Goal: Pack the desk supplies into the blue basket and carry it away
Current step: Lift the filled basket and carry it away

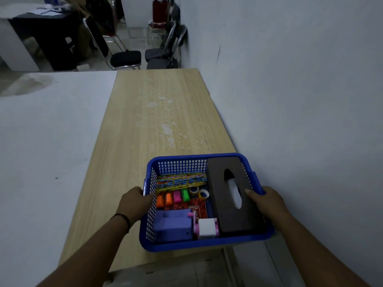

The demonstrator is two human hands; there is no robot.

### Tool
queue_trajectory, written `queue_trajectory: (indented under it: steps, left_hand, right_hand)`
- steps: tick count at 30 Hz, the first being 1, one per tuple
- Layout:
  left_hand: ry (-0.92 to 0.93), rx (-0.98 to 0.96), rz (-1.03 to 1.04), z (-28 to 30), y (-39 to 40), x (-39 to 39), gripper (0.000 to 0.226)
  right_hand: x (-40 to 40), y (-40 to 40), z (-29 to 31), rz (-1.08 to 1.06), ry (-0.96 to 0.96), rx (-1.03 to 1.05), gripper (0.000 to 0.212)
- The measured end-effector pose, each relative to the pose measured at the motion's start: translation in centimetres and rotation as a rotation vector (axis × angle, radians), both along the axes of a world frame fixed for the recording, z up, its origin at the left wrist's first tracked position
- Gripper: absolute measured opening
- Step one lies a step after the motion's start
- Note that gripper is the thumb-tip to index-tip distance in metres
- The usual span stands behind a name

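The blue basket (180, 244) is held over the near end of the wooden desk (157, 112), its front edge past the desk's edge. My left hand (135, 201) grips its left rim and my right hand (267, 200) grips its right rim. Inside lie a brown tissue box (228, 204) on the right, a purple sharpener (172, 226), a white and pink item (207, 227), several highlighters (174, 197), two tape rolls (199, 192) and a bundle of colourful pencils (180, 181).
A white wall (300, 100) runs close along the desk's right side. A white table surface (47, 141) adjoins the desk on the left. Black chairs (126, 58) and a dark desk (43, 27) stand at the far end. Tiled floor shows below.
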State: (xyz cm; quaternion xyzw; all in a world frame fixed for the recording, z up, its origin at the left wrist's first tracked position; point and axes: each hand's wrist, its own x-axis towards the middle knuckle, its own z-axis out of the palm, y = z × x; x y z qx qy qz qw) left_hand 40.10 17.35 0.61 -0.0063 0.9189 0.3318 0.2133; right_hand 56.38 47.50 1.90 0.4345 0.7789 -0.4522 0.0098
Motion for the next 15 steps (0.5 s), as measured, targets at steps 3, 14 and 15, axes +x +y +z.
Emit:
queue_trajectory:
  steps: [3, 14, 15]
  left_hand:
    - [-0.02, 0.088, -0.023, -0.2, -0.8, -0.8, 0.019]
    - [0.004, 0.297, -0.237, 0.9, -3.5, -4.3, 0.02]
    - [0.006, 0.292, -0.258, 1.1, -3.4, -4.3, 0.02]
  right_hand:
    - [0.3, -1.4, 0.4, -0.097, 0.047, -0.048, 0.028]
    - [5.0, -11.9, 3.2, -0.433, 0.222, -0.018, 0.015]
    - [5.8, -12.7, 3.5, -0.46, 0.226, -0.023, 0.011]
